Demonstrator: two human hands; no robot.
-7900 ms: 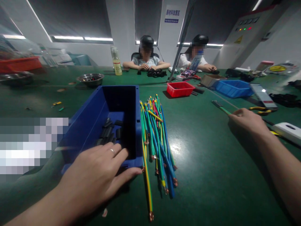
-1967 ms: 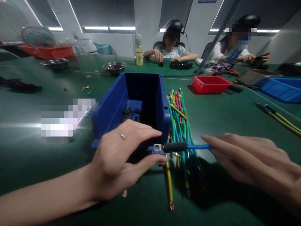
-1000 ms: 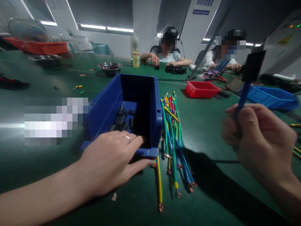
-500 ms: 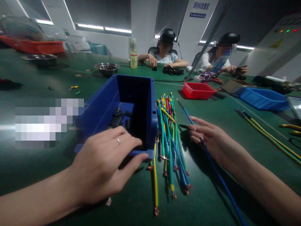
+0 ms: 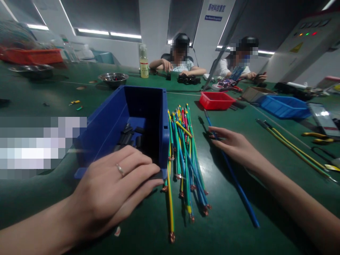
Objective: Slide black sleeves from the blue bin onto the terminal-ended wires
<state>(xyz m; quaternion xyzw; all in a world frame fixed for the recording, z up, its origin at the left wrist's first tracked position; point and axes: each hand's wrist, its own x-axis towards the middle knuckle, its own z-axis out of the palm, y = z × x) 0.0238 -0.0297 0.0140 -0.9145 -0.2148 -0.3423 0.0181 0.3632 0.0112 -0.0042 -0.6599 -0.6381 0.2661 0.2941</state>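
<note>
My left hand is at the front lip of a dark blue bin, thumb and fingers closed on a short black tube piece that is mostly hidden. More black tube pieces lie inside the bin. My right hand pinches a blue wire near its far end, which points up and away. The wire's near end slants down toward the right front. Between my hands a pile of blue, green and yellow-green wires lies on the table, several with bare copper ends toward me.
Beyond the pile is a red tray, with a blue tray farther right. Two yellow-green wires and yellow-handled pliers lie at the right. A metal bowl and a bottle stand behind the bin. Two people sit across the table.
My left fingers have drawn back to the bin's lip, and a black tube piece now shows between them. My right hand has turned with the blue wire, and the wire's near end is now visible.
</note>
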